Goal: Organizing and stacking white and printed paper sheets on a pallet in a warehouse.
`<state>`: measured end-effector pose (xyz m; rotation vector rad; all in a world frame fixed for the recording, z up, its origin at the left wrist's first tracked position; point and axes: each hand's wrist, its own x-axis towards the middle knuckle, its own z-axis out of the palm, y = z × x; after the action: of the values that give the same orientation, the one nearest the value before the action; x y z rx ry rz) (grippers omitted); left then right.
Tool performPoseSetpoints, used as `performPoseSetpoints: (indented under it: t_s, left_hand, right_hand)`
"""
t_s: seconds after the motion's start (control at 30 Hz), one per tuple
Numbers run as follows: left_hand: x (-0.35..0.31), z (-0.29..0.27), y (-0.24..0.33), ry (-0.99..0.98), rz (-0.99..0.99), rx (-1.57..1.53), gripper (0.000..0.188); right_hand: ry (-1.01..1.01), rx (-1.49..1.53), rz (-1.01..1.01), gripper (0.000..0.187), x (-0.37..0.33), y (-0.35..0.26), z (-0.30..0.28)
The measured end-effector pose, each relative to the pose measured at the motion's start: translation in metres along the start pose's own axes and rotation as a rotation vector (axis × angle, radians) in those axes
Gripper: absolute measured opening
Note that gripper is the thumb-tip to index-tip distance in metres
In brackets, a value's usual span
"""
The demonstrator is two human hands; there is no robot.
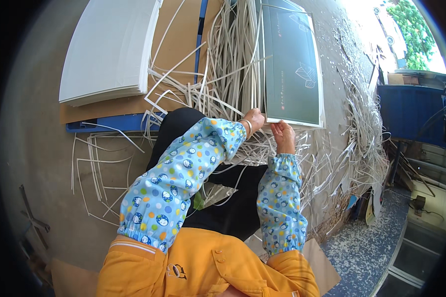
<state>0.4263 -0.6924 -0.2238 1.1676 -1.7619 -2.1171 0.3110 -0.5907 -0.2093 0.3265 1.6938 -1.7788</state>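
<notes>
A stack of dark green printed sheets (290, 64) with white borders lies ahead of me, right of centre. My left hand (254, 119), with a bangle at the wrist, is closed at the stack's near left corner; what its fingers grip is hidden. At the near edge, my right hand (283, 134) pinches the white border of the top sheet between thumb and fingers. Long white paper strips (240, 64) run in a thick bundle along the stack's left side, and more lie tangled under my hands.
To the left, a tall pile of white sheets (109, 49) rests on brown cardboard (176, 42) over a blue base (104, 123). Loose strips (364, 123) heap on the floor at right, near a dark blue bin (416, 111). A cross-shaped metal piece (34, 220) lies far left.
</notes>
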Motion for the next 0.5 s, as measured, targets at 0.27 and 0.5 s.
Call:
performPoseSetpoints:
  t_s: [0.27, 0.5]
  left_hand:
    - [-0.015, 0.003, 0.016, -0.134, -0.188, -0.481, 0.037]
    - [-0.005, 0.005, -0.003, 0.021, -0.14, -0.218, 0.027]
  right_hand:
    - [-0.026, 0.27, 0.068, 0.018, -0.003, -0.003, -0.002]
    - [0.008, 0.172, 0.077, 0.017, -0.014, -0.003, 0.011]
